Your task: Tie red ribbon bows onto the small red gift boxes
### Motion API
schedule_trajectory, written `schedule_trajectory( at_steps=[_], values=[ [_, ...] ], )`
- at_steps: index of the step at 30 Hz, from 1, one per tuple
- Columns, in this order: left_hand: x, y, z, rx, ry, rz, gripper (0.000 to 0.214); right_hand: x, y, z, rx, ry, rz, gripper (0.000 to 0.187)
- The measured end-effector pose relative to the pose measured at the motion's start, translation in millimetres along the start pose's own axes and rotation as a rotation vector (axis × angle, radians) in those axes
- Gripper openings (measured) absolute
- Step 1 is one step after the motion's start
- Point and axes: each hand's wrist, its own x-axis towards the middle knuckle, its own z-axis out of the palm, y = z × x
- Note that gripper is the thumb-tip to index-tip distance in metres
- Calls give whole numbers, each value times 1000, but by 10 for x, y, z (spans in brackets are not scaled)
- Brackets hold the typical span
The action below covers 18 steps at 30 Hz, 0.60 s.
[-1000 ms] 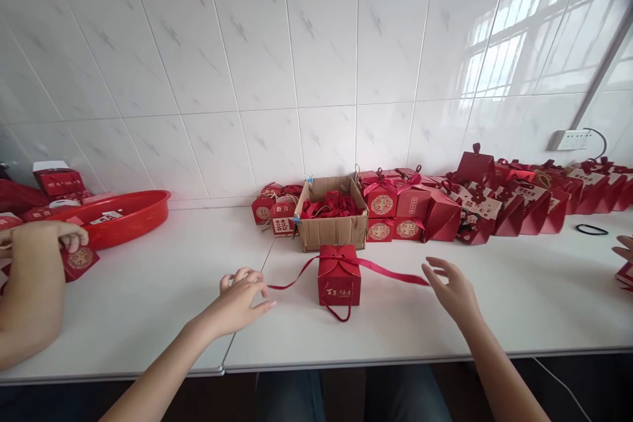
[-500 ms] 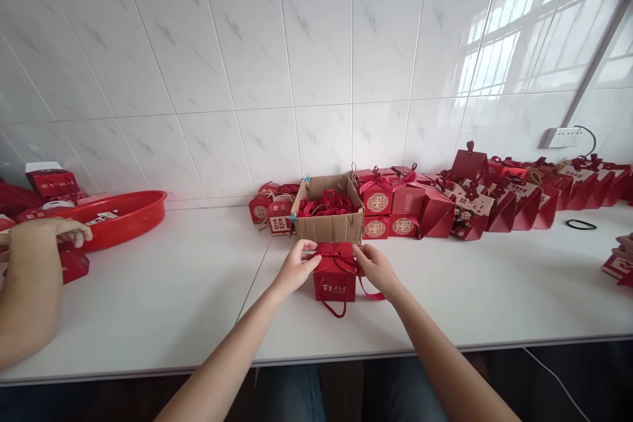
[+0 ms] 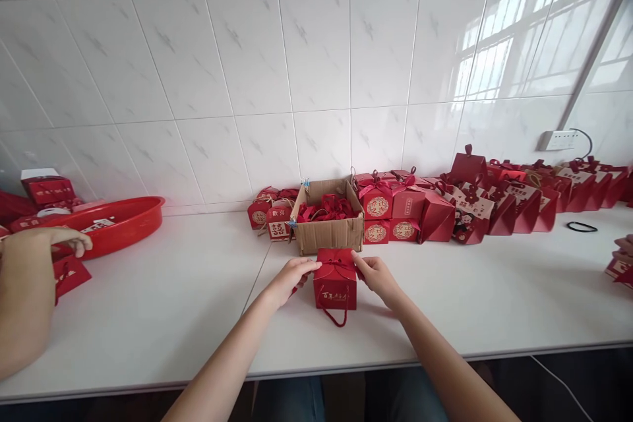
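Observation:
A small red gift box (image 3: 335, 294) with gold lettering stands upright on the table in front of me. A red ribbon (image 3: 335, 262) crosses its top, and a red cord handle (image 3: 338, 322) hangs down its front. At the box's left side, my left hand (image 3: 291, 277) is closed, with a bit of red ribbon showing under its fingers. My right hand (image 3: 374, 274) pinches the ribbon at the top right corner. The fingertips are partly hidden. Just behind the box sits an open cardboard box (image 3: 329, 235) holding red ribbons.
Red gift boxes (image 3: 378, 204) line the wall to the right, with a few (image 3: 280, 221) left of the cardboard box. At far left, another person's arm (image 3: 30, 290) reaches beside a red basin (image 3: 133, 224). A black loop (image 3: 581, 227) lies at right.
The ribbon tail that looped out on the right is drawn in. My left hand has moved slightly down and left from the box top. The view has tilted up a little.

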Motion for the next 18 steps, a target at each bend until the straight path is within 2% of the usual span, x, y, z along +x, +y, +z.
schedule_trajectory(
  at_steps=[4,8,14,16,18],
  values=[
    [21,7,-40,-96,-57,-26,42,57,65,-26,-100,70,-53,56],
    [47,-5,-45,-110,-45,-51,53,108,131,-67,-167,147,-81,58],
    [36,5,-3,-13,39,-18,52,116,132,-108,-211,180,-110,58],
    [16,-5,20,92,92,54,49,116,123,-124,-222,178,-108,56],
    [-22,-35,33,228,192,146,43,88,104,-150,-224,228,-134,49]
  ],
)
